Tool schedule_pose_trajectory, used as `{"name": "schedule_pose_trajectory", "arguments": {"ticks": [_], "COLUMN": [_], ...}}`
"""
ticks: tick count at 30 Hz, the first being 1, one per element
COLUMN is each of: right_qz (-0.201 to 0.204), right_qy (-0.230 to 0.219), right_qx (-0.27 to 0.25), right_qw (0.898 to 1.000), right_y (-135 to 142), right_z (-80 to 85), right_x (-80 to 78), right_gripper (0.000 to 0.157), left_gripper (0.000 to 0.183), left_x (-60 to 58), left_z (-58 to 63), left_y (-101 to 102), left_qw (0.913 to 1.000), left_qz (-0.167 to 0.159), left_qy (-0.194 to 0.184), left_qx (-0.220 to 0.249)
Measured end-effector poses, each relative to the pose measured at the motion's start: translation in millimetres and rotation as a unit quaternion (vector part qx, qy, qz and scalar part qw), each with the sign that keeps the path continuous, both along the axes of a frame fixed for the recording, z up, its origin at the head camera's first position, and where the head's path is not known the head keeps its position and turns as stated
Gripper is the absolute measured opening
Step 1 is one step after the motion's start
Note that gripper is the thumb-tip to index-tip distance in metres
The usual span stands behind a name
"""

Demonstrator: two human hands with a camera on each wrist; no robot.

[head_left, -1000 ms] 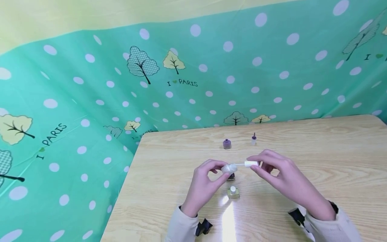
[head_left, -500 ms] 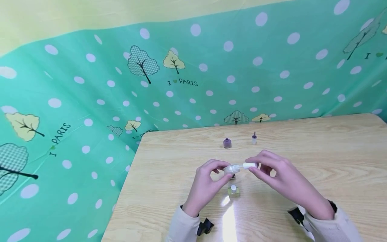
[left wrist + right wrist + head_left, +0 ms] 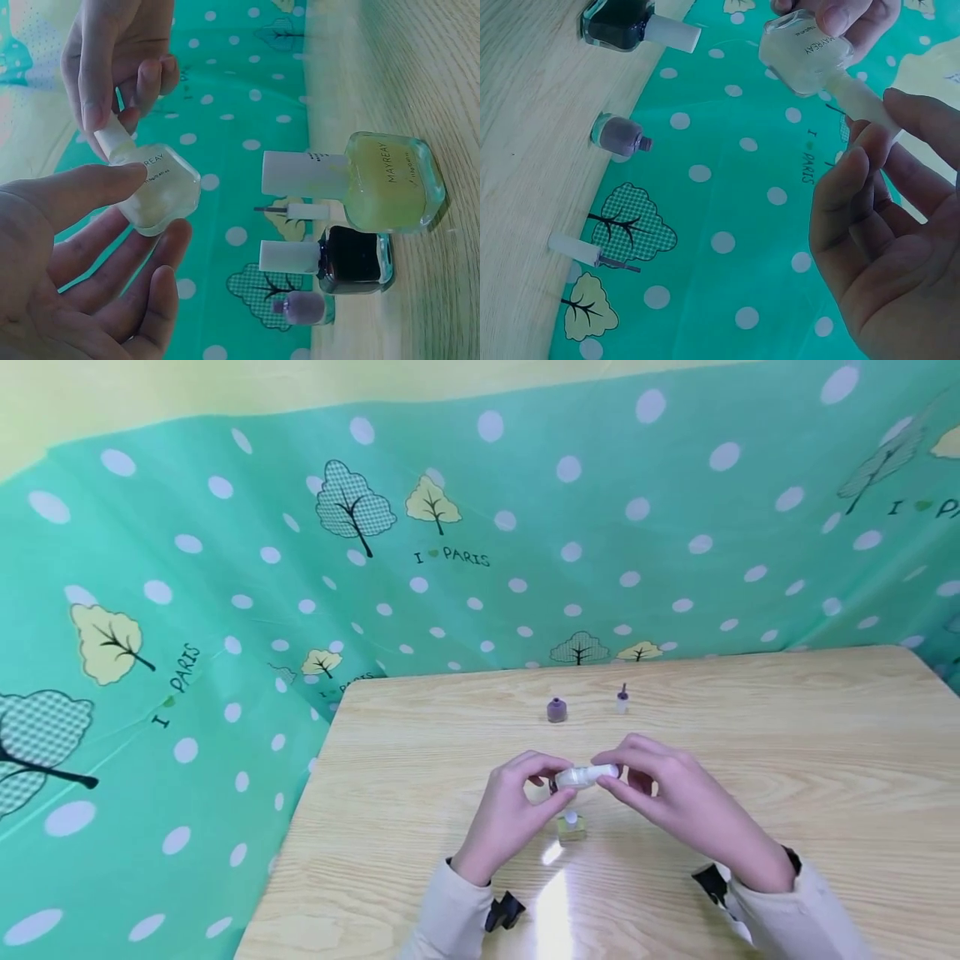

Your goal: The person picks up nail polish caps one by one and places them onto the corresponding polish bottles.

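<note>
Above the table, my left hand (image 3: 513,810) pinches a clear nail polish bottle (image 3: 572,778) between thumb and fingers. My right hand (image 3: 675,797) grips its white cap (image 3: 606,771) with the fingertips. The cap meets the bottle's neck, and no brush shows between them in either wrist view. The bottle is tilted on its side in the head view; in the left wrist view its label (image 3: 154,171) faces the camera. On the table below stands a yellowish nail polish bottle (image 3: 390,180) with a white cap. Beside it is a dark nail polish bottle (image 3: 354,260), also capped.
Farther back on the wooden table (image 3: 420,743) stands an uncapped purple nail polish bottle (image 3: 556,711). To its right is a white cap (image 3: 622,704) standing with its purple brush upward. A green dotted cloth (image 3: 450,527) hangs behind the table.
The right hand has moved left, bringing the cap up to the bottle's neck; the brush stem seen earlier has gone inside. The left hand has stayed nearly in place.
</note>
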State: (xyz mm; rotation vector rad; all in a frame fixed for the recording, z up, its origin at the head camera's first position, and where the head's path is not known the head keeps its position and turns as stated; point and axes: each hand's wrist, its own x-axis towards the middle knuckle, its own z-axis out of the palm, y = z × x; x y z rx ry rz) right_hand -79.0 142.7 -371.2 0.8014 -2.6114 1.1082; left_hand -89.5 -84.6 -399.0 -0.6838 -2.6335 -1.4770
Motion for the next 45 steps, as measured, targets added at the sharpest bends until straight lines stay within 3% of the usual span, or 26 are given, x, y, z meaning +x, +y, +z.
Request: {"name": "schedule_pose_trajectory", "arguments": {"ticks": [10, 23, 34, 40, 45], "right_qz": [-0.019, -0.044, -0.095, -0.107, -0.118], "right_qy": [-0.016, 0.018, 0.111, 0.134, 0.136], "right_qx": [0.017, 0.023, 0.030, 0.026, 0.031], "right_qw": [1.000, 0.999, 0.989, 0.985, 0.983], "right_y": [-7.6, -8.7, -11.3, -13.2, -13.8], "right_z": [0.7, -1.6, -8.8, -12.2, -13.1], "right_x": [-5.5, -1.5, -5.2, -6.5, -6.9], "right_gripper": [0.012, 0.005, 0.021, 0.036, 0.040], "left_gripper": [0.025, 0.023, 0.023, 0.023, 0.024], "left_x": [-2.1, 4.1, 1.6, 3.0, 3.7], "left_z": [0.3, -5.6, -3.4, -1.1, 0.8], "left_y": [-3.2, 0.9, 1.6, 1.0, 2.2], "left_qw": [1.0000, 0.9996, 0.9994, 0.9997, 0.9993], "left_qz": [-0.004, -0.005, -0.014, -0.008, -0.015], "left_qy": [0.006, 0.001, 0.014, 0.017, 0.035], "left_qx": [0.000, 0.028, 0.029, 0.018, 0.007]}}
